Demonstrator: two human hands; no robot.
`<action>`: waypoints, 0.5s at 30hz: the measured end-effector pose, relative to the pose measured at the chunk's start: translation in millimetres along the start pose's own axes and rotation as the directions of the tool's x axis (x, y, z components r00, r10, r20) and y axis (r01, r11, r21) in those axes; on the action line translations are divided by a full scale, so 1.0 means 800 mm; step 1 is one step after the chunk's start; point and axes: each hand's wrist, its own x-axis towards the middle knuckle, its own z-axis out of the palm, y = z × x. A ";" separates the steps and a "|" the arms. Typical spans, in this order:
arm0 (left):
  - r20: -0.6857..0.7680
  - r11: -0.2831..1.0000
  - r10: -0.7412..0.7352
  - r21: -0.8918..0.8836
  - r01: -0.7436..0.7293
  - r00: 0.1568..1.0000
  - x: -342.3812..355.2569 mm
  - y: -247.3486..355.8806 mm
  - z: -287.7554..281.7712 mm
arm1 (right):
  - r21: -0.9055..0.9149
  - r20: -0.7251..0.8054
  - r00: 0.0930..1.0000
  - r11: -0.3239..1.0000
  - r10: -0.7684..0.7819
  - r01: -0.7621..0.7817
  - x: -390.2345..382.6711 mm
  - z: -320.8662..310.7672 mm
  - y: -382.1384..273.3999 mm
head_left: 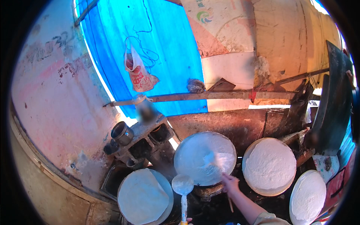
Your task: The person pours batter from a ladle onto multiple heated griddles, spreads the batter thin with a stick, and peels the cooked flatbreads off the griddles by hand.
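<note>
Pan: white-coated
R hand: closed on stick
L hand: by ladle — grip can't tell
Bag: red print — hung up

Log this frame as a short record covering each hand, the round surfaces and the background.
Left hand: at the yellow handle end of a white-coated ladle; mostly cut off, grip unclear
Right hand: gripping a wooden stick-handled tool at the central griddle's near edge
Central griddle: uneven white layer
Left griddle: thin pale sheet, off-centre
Right side: two white-covered discs
Background: plastic bag hanging before blue panel
</note>
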 end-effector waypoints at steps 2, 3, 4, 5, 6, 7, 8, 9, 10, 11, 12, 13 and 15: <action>0.029 0.996 0.013 0.083 -0.015 0.999 -0.001 0.001 -0.004 | 0.152 -0.076 0.995 0.987 0.066 -0.054 -0.024 -0.022 -0.026; 0.044 0.992 0.013 0.125 -0.019 0.999 0.000 0.001 -0.005 | 0.216 -0.107 0.991 0.975 0.081 -0.056 -0.033 -0.030 -0.018; 0.047 0.990 0.003 0.142 -0.010 0.999 0.004 0.002 -0.004 | 0.139 -0.076 0.992 0.986 0.102 -0.091 -0.048 -0.025 -0.008; 0.049 0.987 -0.005 0.158 -0.003 0.999 0.008 0.002 -0.003 | 0.059 -0.045 0.991 0.991 0.125 -0.122 -0.062 -0.016 0.002; 0.047 0.985 -0.006 0.173 -0.002 0.999 0.009 0.002 0.001 | 0.117 0.065 0.974 0.968 0.215 -0.222 -0.072 -0.011 0.008; -0.003 0.968 -0.009 0.250 0.009 1.000 0.012 0.005 0.007 | 0.109 0.125 0.960 0.958 0.250 -0.264 -0.068 -0.013 0.002; -0.053 0.946 -0.008 0.324 0.025 0.999 0.018 0.012 0.016 | 0.097 0.184 0.941 0.947 0.285 -0.306 -0.060 -0.018 -0.010; -0.106 0.919 0.000 0.392 0.041 0.994 0.022 0.018 0.025 | 0.080 0.243 0.915 0.933 0.322 -0.350 -0.053 -0.024 -0.018; -0.053 0.877 -0.024 0.479 0.047 0.998 0.029 0.026 0.028 | -0.035 0.142 0.969 0.980 0.200 -0.197 -0.040 -0.030 -0.020; -0.001 0.826 -0.053 0.562 0.044 0.999 0.038 0.034 0.033 | -0.080 0.052 0.994 0.993 0.094 -0.089 -0.032 -0.030 -0.030; 0.020 0.777 -0.067 0.629 0.039 0.998 0.048 0.039 0.042 | 0.004 -0.021 0.997 0.998 0.069 -0.069 -0.020 -0.034 -0.029; 0.040 0.721 -0.084 0.692 0.033 0.996 0.059 0.043 0.054 | 0.087 -0.097 0.994 0.995 0.048 -0.039 -0.009 -0.038 -0.029; 0.036 0.758 -0.149 0.646 0.091 0.988 0.096 0.054 0.059 | 0.041 0.010 0.987 0.986 0.160 -0.160 -0.016 -0.039 -0.026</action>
